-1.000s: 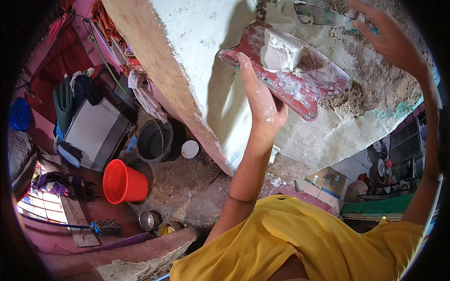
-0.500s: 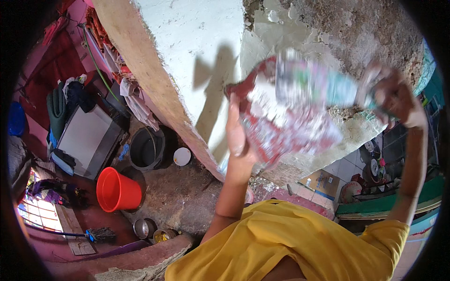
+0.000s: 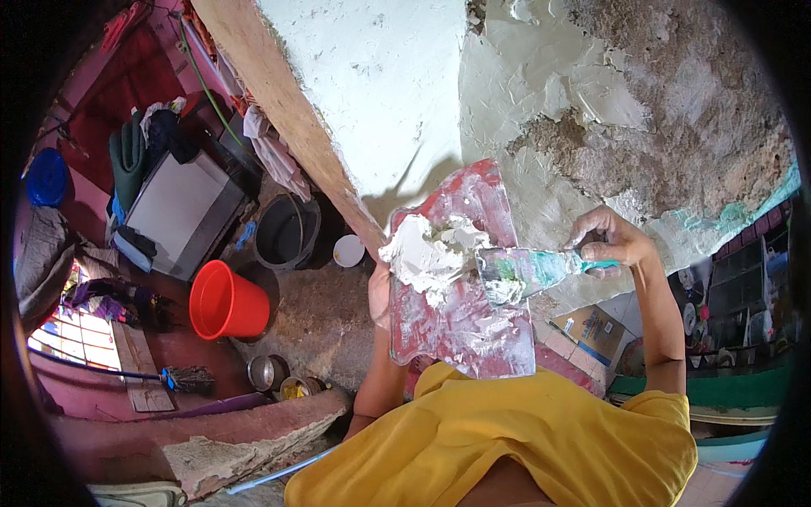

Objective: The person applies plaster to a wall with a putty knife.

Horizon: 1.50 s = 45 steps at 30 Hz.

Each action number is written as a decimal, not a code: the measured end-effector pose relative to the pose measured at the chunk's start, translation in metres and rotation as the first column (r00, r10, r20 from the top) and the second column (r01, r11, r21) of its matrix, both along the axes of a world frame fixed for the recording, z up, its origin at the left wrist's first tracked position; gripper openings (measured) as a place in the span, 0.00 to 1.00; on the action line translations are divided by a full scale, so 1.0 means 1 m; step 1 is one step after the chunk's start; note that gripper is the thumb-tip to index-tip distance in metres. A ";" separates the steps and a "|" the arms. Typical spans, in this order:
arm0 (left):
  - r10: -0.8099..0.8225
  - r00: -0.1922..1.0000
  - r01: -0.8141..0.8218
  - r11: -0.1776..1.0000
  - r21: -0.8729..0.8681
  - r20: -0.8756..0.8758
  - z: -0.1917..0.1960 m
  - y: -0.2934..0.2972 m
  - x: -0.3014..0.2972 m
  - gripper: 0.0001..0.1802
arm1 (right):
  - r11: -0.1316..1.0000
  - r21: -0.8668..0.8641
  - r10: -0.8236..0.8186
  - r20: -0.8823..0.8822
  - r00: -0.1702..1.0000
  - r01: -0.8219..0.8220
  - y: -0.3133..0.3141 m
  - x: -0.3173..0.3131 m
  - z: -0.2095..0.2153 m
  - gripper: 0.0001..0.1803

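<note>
My left hand [image 3: 382, 296] holds a red, putty-smeared board [image 3: 460, 334] by its left edge; most of the fingers are hidden by the board. On the board's upper left lies a thick heap of white putty [image 3: 427, 256]. In my right hand [image 3: 615, 241] is a putty knife [image 3: 517, 272] with a teal handle, gripped between thumb and fingers. Its wide, smeared blade rests over the board, just right of the heap. Beyond the board stands a wall, with a greyish layer of fresh putty [image 3: 524, 110] between a smooth white part [image 3: 384, 93] and rough, bare plaster [image 3: 697, 127].
On the floor to the left stand a red bucket [image 3: 228, 300], a black tub [image 3: 287, 232] and a white lid-like disc [image 3: 348, 251]. Small metal pots [image 3: 267, 372] sit nearer. A cardboard box [image 3: 589, 331] lies to the right, by shelves of kitchenware [image 3: 743, 296].
Both hands have come down and nearer my body with the board and putty knife. The knife's blade has shifted from the board's upper part to the right of the putty heap.
</note>
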<state>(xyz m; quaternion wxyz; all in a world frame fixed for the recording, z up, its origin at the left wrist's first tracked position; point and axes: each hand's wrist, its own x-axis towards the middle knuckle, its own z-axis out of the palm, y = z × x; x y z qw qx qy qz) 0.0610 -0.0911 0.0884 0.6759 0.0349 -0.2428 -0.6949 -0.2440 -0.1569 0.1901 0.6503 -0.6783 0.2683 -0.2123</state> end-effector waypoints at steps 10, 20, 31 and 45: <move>0.205 0.922 -0.287 0.931 0.225 0.329 0.015 0.018 -0.018 0.21 | 0.999 -0.040 0.026 -0.048 0.999 -0.028 0.001 -0.029 -0.011 0.13; 0.173 0.798 -0.311 0.939 0.149 0.577 0.005 0.017 -0.019 0.22 | 0.995 -0.087 0.042 0.009 0.999 -0.041 0.002 -0.050 -0.033 0.13; 0.195 0.970 -0.228 0.939 0.258 0.147 -0.001 0.023 0.002 0.24 | 0.963 0.030 -0.262 -0.104 0.959 0.266 0.008 -0.089 -0.059 0.16; 0.042 0.984 -0.131 0.834 0.536 0.176 0.006 0.028 -0.025 0.24 | -0.343 -0.791 -0.809 -0.025 0.588 -0.506 -0.012 0.012 0.148 0.14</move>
